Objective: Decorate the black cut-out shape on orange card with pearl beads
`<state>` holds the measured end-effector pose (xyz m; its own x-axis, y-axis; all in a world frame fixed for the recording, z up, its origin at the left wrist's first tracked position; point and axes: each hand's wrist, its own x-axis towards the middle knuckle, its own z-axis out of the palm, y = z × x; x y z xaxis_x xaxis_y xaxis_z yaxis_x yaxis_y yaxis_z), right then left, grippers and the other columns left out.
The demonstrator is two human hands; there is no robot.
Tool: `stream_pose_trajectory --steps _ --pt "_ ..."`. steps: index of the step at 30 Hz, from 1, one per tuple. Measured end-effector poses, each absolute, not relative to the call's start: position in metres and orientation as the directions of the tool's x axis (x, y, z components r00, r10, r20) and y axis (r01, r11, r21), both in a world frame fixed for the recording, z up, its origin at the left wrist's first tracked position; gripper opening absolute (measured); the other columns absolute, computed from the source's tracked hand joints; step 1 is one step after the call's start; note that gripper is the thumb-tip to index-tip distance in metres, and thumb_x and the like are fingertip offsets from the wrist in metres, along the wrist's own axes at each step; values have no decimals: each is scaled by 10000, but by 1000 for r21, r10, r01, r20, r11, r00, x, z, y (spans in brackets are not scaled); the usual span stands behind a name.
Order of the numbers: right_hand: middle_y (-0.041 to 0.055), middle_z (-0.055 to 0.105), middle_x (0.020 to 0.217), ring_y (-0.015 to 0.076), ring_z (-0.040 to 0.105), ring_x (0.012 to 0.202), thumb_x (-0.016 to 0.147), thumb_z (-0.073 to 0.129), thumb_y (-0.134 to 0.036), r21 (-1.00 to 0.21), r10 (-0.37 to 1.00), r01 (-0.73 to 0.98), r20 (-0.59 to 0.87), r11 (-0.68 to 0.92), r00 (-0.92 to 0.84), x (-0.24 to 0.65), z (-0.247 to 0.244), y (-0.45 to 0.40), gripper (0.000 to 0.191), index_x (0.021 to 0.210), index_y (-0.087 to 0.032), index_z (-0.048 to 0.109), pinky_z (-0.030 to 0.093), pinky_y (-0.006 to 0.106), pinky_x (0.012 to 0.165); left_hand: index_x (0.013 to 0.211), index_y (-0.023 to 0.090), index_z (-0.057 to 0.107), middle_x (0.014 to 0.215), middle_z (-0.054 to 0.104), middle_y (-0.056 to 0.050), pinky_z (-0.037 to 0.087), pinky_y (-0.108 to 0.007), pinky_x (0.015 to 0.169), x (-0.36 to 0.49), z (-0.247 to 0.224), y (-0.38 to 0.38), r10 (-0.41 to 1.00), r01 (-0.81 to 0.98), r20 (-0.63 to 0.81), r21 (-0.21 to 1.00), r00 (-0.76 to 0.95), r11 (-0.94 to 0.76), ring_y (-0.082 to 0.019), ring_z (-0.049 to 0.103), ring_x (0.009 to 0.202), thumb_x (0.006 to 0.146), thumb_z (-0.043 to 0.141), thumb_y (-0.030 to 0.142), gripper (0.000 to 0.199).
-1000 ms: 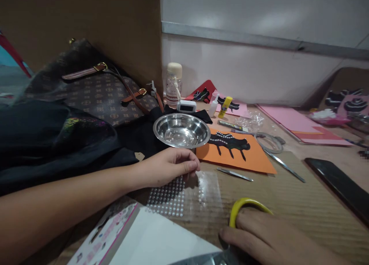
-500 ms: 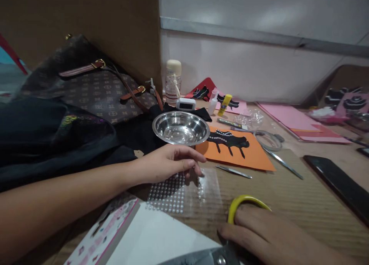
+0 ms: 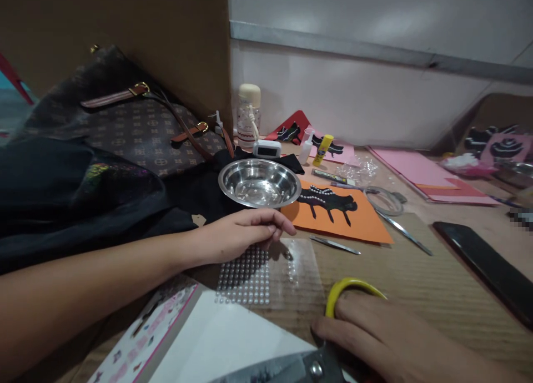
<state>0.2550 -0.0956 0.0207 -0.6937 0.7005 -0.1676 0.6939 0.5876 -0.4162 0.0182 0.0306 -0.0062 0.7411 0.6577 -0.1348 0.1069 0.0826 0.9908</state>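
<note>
My left hand (image 3: pixel 247 236) hovers over or touches the far edge of a clear sheet of stick-on pearls (image 3: pixel 245 280). Its fingers are curled in with the thumb against them, and what they pinch, if anything, is hidden. My right hand (image 3: pixel 378 330), at the lower right, is wrapped around the yellow-handled scissors (image 3: pixel 331 300). Their broad blade (image 3: pixel 275 369) points left over a white board or box lid (image 3: pixel 233 333). Just behind my left hand, a steel bowl (image 3: pixel 260 186) holds a few small clear pieces.
An orange card (image 3: pixel 366 222) bears a black cutout trimmed with pearls. Tweezers (image 3: pixel 335 245) lie before it, another metal tool (image 3: pixel 406 233) to the right. A phone (image 3: pixel 478 266), glue stick (image 3: pixel 322 150), bottle (image 3: pixel 249 114), pink papers (image 3: pixel 412 169) and handbag (image 3: pixel 158 133) surround the cardboard.
My left fingers have curled in more. The pearl sheet has slid slightly right. My right hand still grips the scissors; the whole view has shifted a little.
</note>
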Motion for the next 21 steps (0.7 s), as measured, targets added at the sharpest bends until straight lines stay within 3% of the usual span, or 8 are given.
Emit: stream_pose_trajectory --steps 7,16,21 --pt "34 734 1052 224 685 886 779 760 -261 -364 705 718 -196 593 -682 258 19 -100 456 1222 -258 654 547 296 762 999 190 657 847 556 2 350 -246 678 16 -10 31 647 144 -124 989 753 22 -134 469 743 938 514 277 178" --pt "25 723 1024 208 670 865 813 725 -275 -371 724 724 -169 582 -668 257 19 -100 386 1193 -282 656 517 271 767 995 192 639 848 552 9 366 -241 675 14 -11 31 652 161 -93 986 752 -45 -128 474 732 952 505 279 165" --pt "32 728 1029 217 675 869 794 729 -262 -360 723 721 -158 591 -672 258 19 -100 392 1180 -258 660 523 285 771 1039 188 597 718 501 48 349 -219 613 17 -13 31 648 79 -33 996 761 -42 -108 444 651 983 495 307 166"
